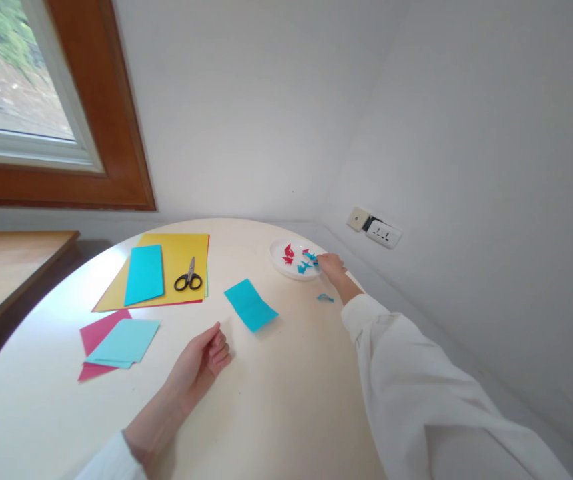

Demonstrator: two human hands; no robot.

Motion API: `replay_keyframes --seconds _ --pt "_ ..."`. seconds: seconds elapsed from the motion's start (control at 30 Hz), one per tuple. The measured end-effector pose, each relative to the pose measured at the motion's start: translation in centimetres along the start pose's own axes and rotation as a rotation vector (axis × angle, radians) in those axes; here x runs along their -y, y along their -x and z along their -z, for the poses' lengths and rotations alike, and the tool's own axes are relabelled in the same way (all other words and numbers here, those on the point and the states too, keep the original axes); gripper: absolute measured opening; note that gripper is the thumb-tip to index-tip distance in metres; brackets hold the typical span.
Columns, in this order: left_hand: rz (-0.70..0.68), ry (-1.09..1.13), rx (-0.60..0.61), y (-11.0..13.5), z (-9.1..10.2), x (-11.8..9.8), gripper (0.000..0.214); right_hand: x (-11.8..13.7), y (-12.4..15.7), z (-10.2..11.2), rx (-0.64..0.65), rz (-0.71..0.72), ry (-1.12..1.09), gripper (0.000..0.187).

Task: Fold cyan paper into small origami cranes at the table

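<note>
**Right hand's at the plate of tiny folded paper bits**

The right hand point(331, 265) is stretched way out across the round table point(276, 400), white sleeve point(416, 387) and all. Its fingertips are on a blue folded bit at the near rim of the white plate point(279, 257). I can't tell if it's actually pinching it or just touching, it's too small. The left hand point(206, 357) just rests on the tabletop close to the body, curled into a loose fist with nothing in it.

Counting: one plate with a handful of red and blue folded pieces point(289, 253), too tiny for an exact number. There's one stray blue piece point(325, 297) on the table just beside the right wrist. One turquoise sheet point(250, 305) lies between the hands, and another turquoise sheet point(145, 273) sits on the yellow sheet point(176, 247). A paler blue sheet point(123, 341) lies over a pink one point(97, 332). One pair of black-handled scissors point(189, 277) sits on the yellow.

Nothing blocks the reach. There's a wall socket point(383, 233) behind the plate and a wood-framed window point(116, 133) far left.
</note>
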State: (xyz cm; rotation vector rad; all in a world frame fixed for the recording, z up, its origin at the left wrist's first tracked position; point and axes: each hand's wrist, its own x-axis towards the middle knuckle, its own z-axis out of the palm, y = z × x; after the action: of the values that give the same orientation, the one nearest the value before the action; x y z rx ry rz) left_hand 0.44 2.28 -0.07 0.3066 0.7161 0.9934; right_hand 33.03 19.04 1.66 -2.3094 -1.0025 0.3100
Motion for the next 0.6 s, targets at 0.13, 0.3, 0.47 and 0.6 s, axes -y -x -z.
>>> replay_keyframes --seconds 0.13,0.3,0.47,0.6 --pt "-0.003 0.002 -0.002 -0.2 0.0 -0.1 0.041 0.0 0.0 1.0 -0.05 0.025 0.011 0.031" --pt "-0.001 0.0 0.017 -0.3 0.2 0.0 0.041 1.7 0.0 4.1 -0.143 0.145 -0.033 0.026" --pt "-0.028 -0.001 0.051 -0.3 0.3 -0.1 0.04 3.8 3.2 6.0 -0.116 0.511 -0.135 0.031" --pt "-0.077 -0.029 0.056 -0.4 0.4 -0.3 0.036 2.6 9.2 4.7 0.194 1.033 -0.09 0.032"
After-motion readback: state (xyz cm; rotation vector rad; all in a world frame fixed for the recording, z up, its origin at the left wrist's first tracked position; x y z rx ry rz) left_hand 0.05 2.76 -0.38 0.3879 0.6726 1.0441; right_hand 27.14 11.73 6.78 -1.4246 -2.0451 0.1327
